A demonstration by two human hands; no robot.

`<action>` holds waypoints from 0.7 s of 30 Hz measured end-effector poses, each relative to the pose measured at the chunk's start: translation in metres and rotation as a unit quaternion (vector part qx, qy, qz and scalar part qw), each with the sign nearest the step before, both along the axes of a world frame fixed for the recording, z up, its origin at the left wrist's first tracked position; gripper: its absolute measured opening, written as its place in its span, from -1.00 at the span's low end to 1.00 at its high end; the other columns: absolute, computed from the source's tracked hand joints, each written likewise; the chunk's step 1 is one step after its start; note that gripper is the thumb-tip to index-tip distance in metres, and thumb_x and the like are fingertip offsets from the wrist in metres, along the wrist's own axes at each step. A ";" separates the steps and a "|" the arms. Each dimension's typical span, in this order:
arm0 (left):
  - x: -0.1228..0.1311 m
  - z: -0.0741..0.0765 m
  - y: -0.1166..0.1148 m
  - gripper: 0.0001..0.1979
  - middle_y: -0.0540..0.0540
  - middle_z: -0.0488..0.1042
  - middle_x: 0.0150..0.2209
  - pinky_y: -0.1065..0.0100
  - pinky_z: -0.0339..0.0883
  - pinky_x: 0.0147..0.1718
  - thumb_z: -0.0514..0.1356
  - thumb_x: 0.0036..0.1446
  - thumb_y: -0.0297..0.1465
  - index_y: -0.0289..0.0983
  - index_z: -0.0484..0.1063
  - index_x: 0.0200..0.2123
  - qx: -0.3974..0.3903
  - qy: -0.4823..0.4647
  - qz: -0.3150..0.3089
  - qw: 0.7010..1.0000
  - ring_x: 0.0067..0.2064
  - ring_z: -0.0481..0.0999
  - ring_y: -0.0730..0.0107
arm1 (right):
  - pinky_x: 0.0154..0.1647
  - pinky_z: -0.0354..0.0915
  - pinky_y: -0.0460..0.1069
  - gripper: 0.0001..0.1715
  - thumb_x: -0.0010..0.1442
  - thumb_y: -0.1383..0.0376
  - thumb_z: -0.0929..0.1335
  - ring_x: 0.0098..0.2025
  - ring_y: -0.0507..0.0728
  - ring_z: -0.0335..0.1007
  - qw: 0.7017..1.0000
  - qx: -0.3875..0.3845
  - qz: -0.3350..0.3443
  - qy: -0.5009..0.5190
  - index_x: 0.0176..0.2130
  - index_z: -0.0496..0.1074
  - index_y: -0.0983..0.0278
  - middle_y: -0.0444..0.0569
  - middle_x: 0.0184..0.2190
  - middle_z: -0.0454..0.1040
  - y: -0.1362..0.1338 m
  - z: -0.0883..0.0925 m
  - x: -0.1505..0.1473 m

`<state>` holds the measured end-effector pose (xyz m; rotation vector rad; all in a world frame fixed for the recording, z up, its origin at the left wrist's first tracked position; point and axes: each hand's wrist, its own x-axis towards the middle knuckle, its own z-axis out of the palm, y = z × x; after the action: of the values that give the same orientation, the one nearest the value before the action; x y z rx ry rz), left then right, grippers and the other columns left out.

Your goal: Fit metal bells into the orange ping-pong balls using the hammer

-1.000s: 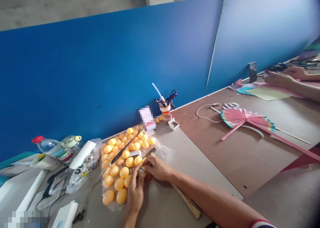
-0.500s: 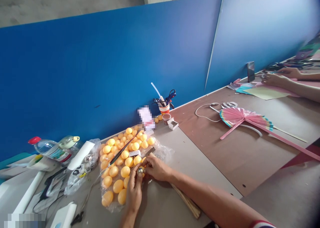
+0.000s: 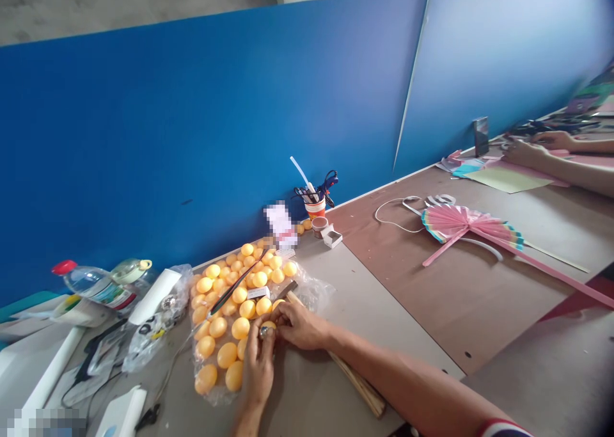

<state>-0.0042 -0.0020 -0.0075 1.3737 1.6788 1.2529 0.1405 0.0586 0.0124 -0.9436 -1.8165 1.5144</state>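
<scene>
My left hand (image 3: 258, 366) and my right hand (image 3: 298, 325) meet at the near right edge of a clear plastic bag of orange ping-pong balls (image 3: 230, 309). Between their pinched fingertips sits a small shiny metal piece (image 3: 263, 330) held against an orange ball (image 3: 268, 325). Both hands have their fingers closed around it. A wooden stick (image 3: 355, 381) lies under my right forearm, its metal-tipped end reaching the bag. Long black tweezers (image 3: 237, 288) rest on top of the balls.
A water bottle (image 3: 96, 285), white tubes and cables crowd the left. A cup of pens (image 3: 315, 205) and a small box (image 3: 332, 237) stand by the blue partition (image 3: 192, 136). A pink paper fan (image 3: 472, 228) lies to the right. Another person's hands (image 3: 532, 149) work at the far right.
My hands have shifted slightly, still pinching the small metal piece at the ball; the view has drifted a little. The other person's hands moved slightly.
</scene>
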 end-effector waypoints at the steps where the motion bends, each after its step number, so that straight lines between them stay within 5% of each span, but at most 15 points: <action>1: -0.002 -0.001 0.000 -0.44 -0.25 0.52 -0.03 0.16 0.45 -0.02 0.06 0.14 0.06 -0.24 0.42 0.00 0.005 0.016 0.008 1.000 0.04 0.50 0.10 | -0.48 0.21 -0.13 -0.80 0.02 0.49 0.30 -0.47 0.01 0.38 1.000 -0.010 0.011 0.004 -0.30 0.31 0.26 -0.19 -0.52 0.43 -0.001 0.001 0.000; 8: -0.005 -0.004 0.003 -0.39 -0.24 0.55 -0.09 0.13 0.46 -0.03 -0.08 0.19 0.10 -0.24 0.47 -0.07 0.042 0.056 0.038 0.997 -0.03 0.53 0.12 | -0.46 0.25 -0.11 -0.77 0.10 0.47 0.26 -0.47 0.03 0.44 0.997 -0.041 0.057 0.015 -0.22 0.33 0.23 -0.18 -0.51 0.49 -0.005 0.009 0.002; 14: -0.014 -0.012 0.007 -0.36 -0.25 0.56 -0.10 0.10 0.41 0.05 -0.09 0.16 0.14 -0.23 0.48 -0.10 0.025 0.052 0.089 0.994 0.03 0.51 0.08 | -0.39 0.23 -0.10 -0.73 0.04 0.48 0.29 -0.42 0.05 0.41 0.995 0.062 0.011 -0.078 -0.23 0.40 0.22 -0.16 -0.48 0.48 -0.010 0.017 0.005; 21: -0.011 -0.006 0.003 -0.37 -0.26 0.58 -0.17 0.09 0.43 0.00 -0.10 0.15 0.15 -0.21 0.52 -0.23 0.033 0.053 0.050 0.997 -0.06 0.54 0.07 | -0.39 0.21 -0.10 -0.76 -0.01 0.47 0.32 -0.38 0.05 0.38 0.995 0.057 0.004 -0.086 -0.29 0.41 0.22 -0.17 -0.43 0.47 -0.006 0.015 0.005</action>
<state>-0.0154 0.0014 -0.0130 1.4345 1.8125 1.3227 0.1457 0.0523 0.0273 -1.0380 -2.0077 1.3535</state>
